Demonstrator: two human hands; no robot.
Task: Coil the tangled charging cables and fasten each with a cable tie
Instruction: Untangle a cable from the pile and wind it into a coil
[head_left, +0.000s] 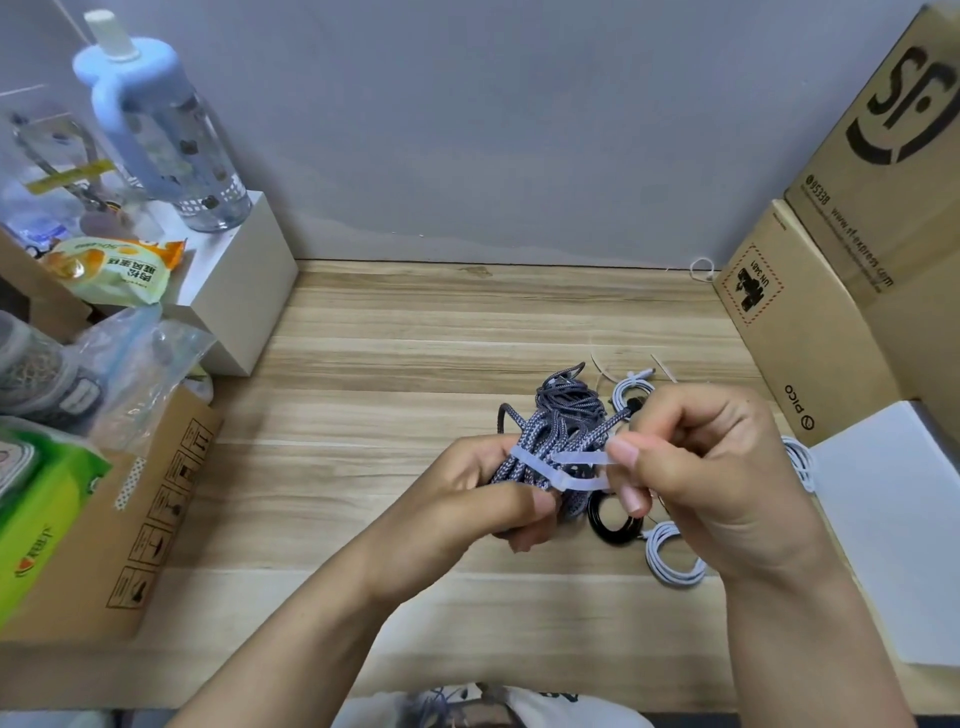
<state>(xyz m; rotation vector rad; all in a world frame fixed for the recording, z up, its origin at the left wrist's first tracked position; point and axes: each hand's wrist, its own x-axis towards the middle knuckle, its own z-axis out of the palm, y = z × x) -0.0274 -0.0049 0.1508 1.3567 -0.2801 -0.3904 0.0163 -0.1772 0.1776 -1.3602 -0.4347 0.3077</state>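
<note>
Above the wooden desk (395, 364), your left hand (488, 493) grips the coiled grey braided cable (550, 441) while your right hand (711, 467) pinches the white cable tie (576, 473) looped around it; behind them lie a black coil (605, 522) and white coiled cables (670, 558), cardboard boxes (810, 332) flanking

A lived-in home or dorm desk nook: a wood-grain table (415, 322) set against a plain grey wall (493, 130). Left of the grips stand a blue water bottle (161, 130), a snack packet (111, 270) and a green tissue pack (41, 519); right of them, stacked courier cartons (872, 208).
</note>
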